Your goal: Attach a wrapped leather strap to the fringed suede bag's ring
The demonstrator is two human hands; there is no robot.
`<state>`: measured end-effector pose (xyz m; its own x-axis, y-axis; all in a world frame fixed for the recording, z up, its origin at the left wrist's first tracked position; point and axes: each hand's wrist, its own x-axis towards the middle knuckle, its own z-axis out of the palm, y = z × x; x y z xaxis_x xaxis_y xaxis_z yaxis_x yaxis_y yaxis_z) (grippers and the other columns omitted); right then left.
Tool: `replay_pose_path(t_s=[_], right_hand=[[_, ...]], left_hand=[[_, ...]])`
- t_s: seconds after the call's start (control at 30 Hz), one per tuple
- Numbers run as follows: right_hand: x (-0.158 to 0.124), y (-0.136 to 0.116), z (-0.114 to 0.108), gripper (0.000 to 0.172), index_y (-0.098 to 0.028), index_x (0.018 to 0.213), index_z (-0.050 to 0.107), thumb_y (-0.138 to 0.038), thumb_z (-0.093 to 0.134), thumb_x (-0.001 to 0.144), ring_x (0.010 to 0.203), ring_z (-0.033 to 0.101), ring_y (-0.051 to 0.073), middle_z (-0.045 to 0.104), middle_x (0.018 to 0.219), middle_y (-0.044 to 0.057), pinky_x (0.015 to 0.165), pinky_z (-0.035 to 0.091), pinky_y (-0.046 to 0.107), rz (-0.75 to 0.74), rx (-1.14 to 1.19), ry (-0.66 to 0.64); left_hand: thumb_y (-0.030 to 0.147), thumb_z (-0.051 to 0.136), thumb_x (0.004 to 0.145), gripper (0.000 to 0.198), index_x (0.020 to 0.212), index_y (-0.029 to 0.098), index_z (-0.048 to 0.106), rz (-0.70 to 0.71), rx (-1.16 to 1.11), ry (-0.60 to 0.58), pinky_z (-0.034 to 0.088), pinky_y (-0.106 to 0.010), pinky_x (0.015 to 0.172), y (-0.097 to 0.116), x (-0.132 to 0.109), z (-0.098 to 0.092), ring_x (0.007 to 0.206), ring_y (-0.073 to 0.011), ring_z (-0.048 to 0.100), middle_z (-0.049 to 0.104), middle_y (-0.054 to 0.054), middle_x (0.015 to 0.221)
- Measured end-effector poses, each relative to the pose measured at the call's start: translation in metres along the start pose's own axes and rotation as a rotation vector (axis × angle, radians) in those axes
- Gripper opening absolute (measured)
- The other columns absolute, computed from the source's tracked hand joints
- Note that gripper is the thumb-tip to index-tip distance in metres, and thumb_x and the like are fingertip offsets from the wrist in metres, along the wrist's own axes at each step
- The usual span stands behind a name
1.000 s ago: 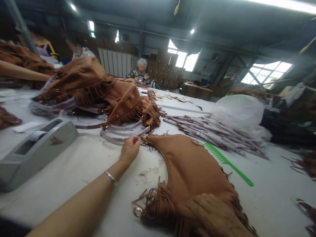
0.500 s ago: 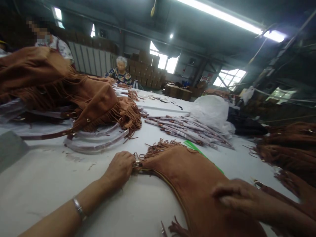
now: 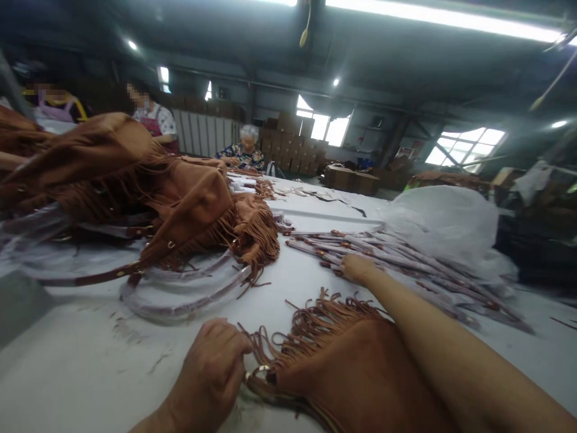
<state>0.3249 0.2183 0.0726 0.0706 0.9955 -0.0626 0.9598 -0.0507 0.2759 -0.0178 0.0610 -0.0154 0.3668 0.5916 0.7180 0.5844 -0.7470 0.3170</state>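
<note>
A brown suede bag with a fringe lies on the white table in front of me. My left hand is closed at its near-left corner, fingers curled against the tab beside a metal ring. Farther forward, my right hand reaches across the bag to a pile of handle straps wrapped in clear plastic. Its fingers are bent round the end of one strap and partly hidden. The right forearm covers part of the bag.
Finished-looking fringed bags with wrapped handles are heaped at the left. A bulky clear plastic bag stands behind the straps. Co-workers sit or stand beyond the table, one in a floral top. Cartons are stacked behind.
My right hand has left the suede bag's surface and moved forward onto the strap pile. My left hand stays at the bag's corner. The view has turned right, and the green comb is out of sight.
</note>
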Motion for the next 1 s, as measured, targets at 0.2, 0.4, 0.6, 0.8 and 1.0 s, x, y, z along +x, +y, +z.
replay_pose_path(t_s=[0.2,0.4,0.6,0.8,1.0], right_hand=[[0.01,0.008,0.02,0.025,-0.01,0.095,0.064,-0.027,0.05,0.085,0.102,0.054,0.023,0.059,0.107,0.017,0.086,0.041,0.034,-0.026,0.036,0.043],[-0.019,0.04,0.008,0.024,-0.015,0.089,0.063,-0.03,0.045,0.086,0.092,0.057,0.022,0.063,0.095,0.011,0.079,0.039,0.029,-0.084,0.188,0.058],[-0.07,-0.003,-0.076,0.046,-0.013,0.091,0.053,-0.042,0.018,0.093,0.06,0.054,0.015,0.058,0.072,0.008,0.061,0.043,0.028,-0.137,0.47,0.196],[-0.169,-0.118,-0.132,0.047,-0.015,0.089,0.051,-0.061,0.046,0.08,0.043,0.045,0.009,0.051,0.057,-0.001,0.043,0.036,0.021,-0.246,1.344,-0.085],[-0.223,-0.207,-0.091,0.056,-0.014,0.087,0.049,-0.066,0.056,0.068,0.039,0.042,0.008,0.049,0.052,-0.003,0.04,0.032,0.02,-0.165,1.557,-0.209]], left_hand=[[0.001,0.039,0.076,0.019,0.078,0.015,0.052,-0.011,-0.012,-0.006,0.033,-0.036,0.077,-0.001,0.0,0.003,0.071,-0.0159,0.045,0.051,-0.003,0.07],[0.001,0.04,0.077,0.021,0.077,0.015,0.055,-0.056,-0.05,0.017,0.036,-0.034,0.075,-0.003,-0.003,0.006,0.072,-0.0158,0.048,0.055,-0.003,0.07],[0.032,0.051,0.084,0.022,0.095,0.015,0.061,-0.433,-0.305,0.116,0.043,-0.033,0.079,-0.006,0.003,0.0,0.083,-0.0182,0.056,0.062,-0.007,0.087],[0.051,0.048,0.083,0.046,0.094,0.008,0.059,-0.782,-1.077,0.176,0.045,-0.029,0.073,-0.002,0.023,-0.03,0.078,-0.0175,0.06,0.065,-0.012,0.084],[0.05,0.054,0.081,0.047,0.094,0.005,0.057,-0.702,-1.617,0.324,0.044,-0.028,0.07,0.002,0.03,-0.062,0.075,-0.0173,0.061,0.064,-0.014,0.084]])
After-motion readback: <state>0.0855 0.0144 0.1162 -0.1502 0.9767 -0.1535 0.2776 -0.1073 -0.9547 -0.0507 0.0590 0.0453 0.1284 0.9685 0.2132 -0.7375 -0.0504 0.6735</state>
